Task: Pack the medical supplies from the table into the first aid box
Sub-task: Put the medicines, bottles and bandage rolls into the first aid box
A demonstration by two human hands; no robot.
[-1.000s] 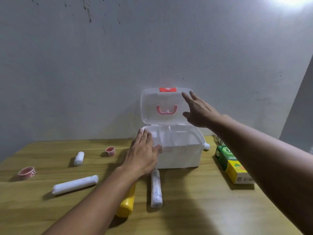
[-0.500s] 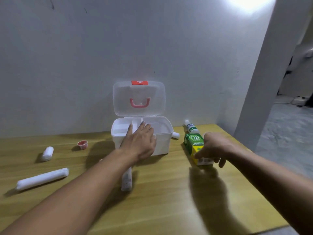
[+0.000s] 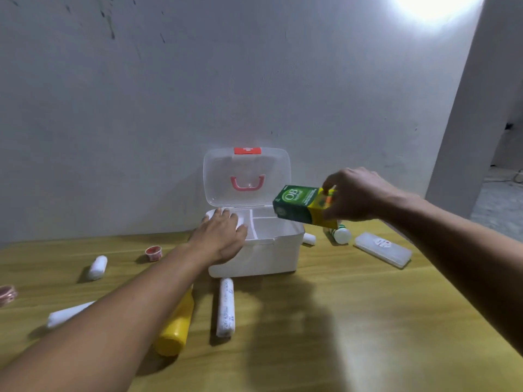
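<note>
The first aid box (image 3: 256, 251) sits at the centre of the frame on the wooden bench (image 3: 353, 321), against the wall, its clear lid (image 3: 246, 176) standing upright with a red handle on it. The left hand (image 3: 219, 239) lies flat, fingers spread, on the box's left front rim, closing on nothing. The right hand (image 3: 358, 195), right of centre, has its grip closed around the yellow end of a green and yellow carton (image 3: 304, 205), held tilted in the air just above the box's right compartment. The tray inside shows white dividers.

In the lower centre, a yellow bottle (image 3: 175, 326) and a white bandage roll (image 3: 225, 306) lie side by side in front of the box. Further left lie another long roll (image 3: 66, 315), a short roll (image 3: 97, 267) and a small red cup (image 3: 153, 252). At the right, a flat clear case (image 3: 382, 249) rests near a green-and-white bottle (image 3: 341, 234).
</note>
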